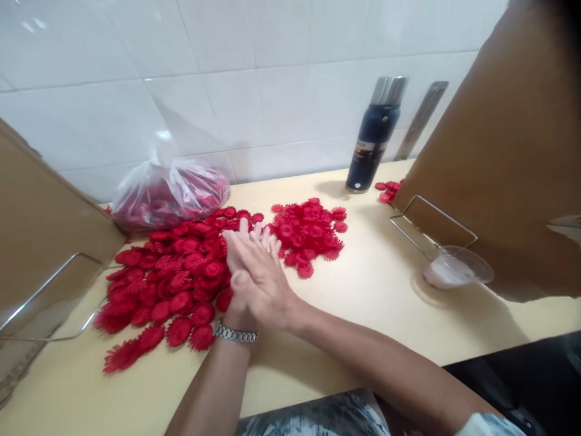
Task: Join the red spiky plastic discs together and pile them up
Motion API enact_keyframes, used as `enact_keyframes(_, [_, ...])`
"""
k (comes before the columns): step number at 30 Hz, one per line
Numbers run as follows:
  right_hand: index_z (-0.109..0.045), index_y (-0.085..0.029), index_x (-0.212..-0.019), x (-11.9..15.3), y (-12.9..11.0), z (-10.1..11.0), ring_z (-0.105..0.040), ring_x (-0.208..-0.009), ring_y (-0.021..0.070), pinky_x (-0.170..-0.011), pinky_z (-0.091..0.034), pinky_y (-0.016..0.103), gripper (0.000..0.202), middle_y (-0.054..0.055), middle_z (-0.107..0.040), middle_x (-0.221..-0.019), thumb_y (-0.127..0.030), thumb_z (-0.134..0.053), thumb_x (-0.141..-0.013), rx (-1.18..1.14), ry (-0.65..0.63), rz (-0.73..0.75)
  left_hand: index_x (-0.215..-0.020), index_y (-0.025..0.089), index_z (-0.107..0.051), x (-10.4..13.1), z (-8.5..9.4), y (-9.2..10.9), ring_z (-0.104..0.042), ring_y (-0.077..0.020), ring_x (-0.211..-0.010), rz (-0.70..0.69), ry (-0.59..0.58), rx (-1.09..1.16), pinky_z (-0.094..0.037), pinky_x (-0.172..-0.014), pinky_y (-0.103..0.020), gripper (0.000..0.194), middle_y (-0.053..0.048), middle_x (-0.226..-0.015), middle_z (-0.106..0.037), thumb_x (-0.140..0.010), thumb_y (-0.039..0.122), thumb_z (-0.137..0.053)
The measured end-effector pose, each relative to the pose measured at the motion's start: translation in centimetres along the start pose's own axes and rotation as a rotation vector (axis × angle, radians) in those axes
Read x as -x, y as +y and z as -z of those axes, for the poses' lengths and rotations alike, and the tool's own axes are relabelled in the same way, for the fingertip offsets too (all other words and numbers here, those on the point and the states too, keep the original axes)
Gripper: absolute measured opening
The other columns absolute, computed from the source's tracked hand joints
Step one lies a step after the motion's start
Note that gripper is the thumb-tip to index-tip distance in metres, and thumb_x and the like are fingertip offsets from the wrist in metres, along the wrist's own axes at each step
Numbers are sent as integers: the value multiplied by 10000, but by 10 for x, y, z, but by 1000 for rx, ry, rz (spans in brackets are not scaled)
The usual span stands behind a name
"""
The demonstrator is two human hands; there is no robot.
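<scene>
Desk (372,315) gives open room rightward as far as the cardboard (490,175). Red flowers (170,272) heap just left of and beyond the fingers (239,248). Right hand (263,281) and left hand (240,304) press together, fingers extended; whether they hold anything, I cannot tell.

Label (368,150) on blue bottle (379,123), lettering illegible

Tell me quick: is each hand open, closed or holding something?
Left hand: fingers extended, palm hidden; can't tell whether it holds anything.
Right hand: open, against the left; nothing visibly held.
</scene>
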State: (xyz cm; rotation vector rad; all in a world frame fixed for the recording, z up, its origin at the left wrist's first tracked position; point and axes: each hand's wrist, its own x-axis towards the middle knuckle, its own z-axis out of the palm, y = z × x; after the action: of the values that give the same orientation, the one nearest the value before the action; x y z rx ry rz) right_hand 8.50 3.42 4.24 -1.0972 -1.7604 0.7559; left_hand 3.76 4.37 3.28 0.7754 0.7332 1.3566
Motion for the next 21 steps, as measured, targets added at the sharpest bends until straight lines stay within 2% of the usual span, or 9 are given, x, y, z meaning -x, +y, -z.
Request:
enact_keyframes(3, [-268, -276, -1436, -11, 7, 7, -118, -1418, 202, -1150, -22, 488, 628, 7, -248, -1516, -600, -195, -904, 29, 85, 12, -1231, 310, -535, 3, -2, 1, -338, -214, -1346, 12, -25, 67, -313, -1089, -397, 540, -9, -1366, -496, -852, 610, -295])
enact_keyframes(6, [-316, -272, -1415, -28, 20, 13, -99, -1420, 219, -1131, 59, 532, 602, 18, -309, -1491, -578, -188, -914, 60, 145, -64, -1161, 214, -600, 5, -11, -2, -402, -218, -1304, 60, -82, 179, -334, -1070, -361, 630, -73, -1302, -553, -844, 646, -266])
enact_keyframes(9, [-284, -244, -1434, -18, 16, 4, -109, -1419, 230, -1137, 23, 532, 630, 35, -296, -1497, -577, -157, -914, 51, 72, -47, -1138, 178, -610, 3, -12, -3, -447, -153, -1261, 45, 40, 176, -369, -1028, -292, 632, -73, -1258, -574, -896, 562, -170])
enact_keyframes(11, [-274, -267, -1436, -5, 9, -4, -149, -1412, 219, -1149, -53, 499, 636, 16, -277, -1505, -600, -184, -902, 58, 7, 46, -1133, 208, -601, 1, -9, -3, -446, -124, -1255, 36, 119, 148, -394, -1004, -294, 589, -49, -1225, -590, -917, 504, -140])
enact_keyframes(13, [-275, -292, -1432, -2, 8, -5, -174, -1407, 207, -1154, -77, 482, 646, 0, -301, -1495, -628, -219, -883, 56, -7, 88, -1126, 247, -610, 0, -7, -2, -440, -139, -1266, 49, 125, 141, -406, -1002, -325, 545, -33, -1178, -620, -912, 516, -187])
enact_keyframes(15, [-245, -273, -1442, -11, 13, -1, -110, -1419, 224, -1142, -2, 522, 644, 18, -256, -1513, -610, -180, -897, 62, 72, 51, -1082, 262, -637, 0, -6, -3, -433, -185, -1280, 73, 65, 167, -399, -1016, -351, 531, -41, -1169, -634, -881, 578, -261])
enact_keyframes(17, [-277, -261, -1430, -22, 20, 4, -163, -1408, 232, -1135, 25, 532, 654, 30, -297, -1497, -615, -146, -896, 65, 177, 16, -1071, 227, -650, 2, -5, -4, -422, -230, -1289, 110, -11, 212, -387, -1029, -365, 596, -76, -1205, -616, -841, 643, -291])
enact_keyframes(19, [-282, -227, -1431, -26, 22, 5, -188, -1402, 236, -1137, 10, 530, 684, 54, -313, -1489, -619, -117, -894, 49, 174, -14, -1099, 226, -637, 3, -1, -4, -410, -244, -1296, 111, -31, 266, -382, -1033, -380, 616, -77, -1251, -588, -833, 659, -289])
enact_keyframes(21, [-265, -236, -1439, -20, 20, 1, -162, -1409, 222, -1145, -5, 513, 687, 39, -302, -1494, -622, -106, -893, 41, 89, 31, -1130, 259, -614, 3, 2, -4, -413, -232, -1294, 105, -21, 296, -386, -1027, -390, 577, -50, -1280, -568, -851, 634, -275])
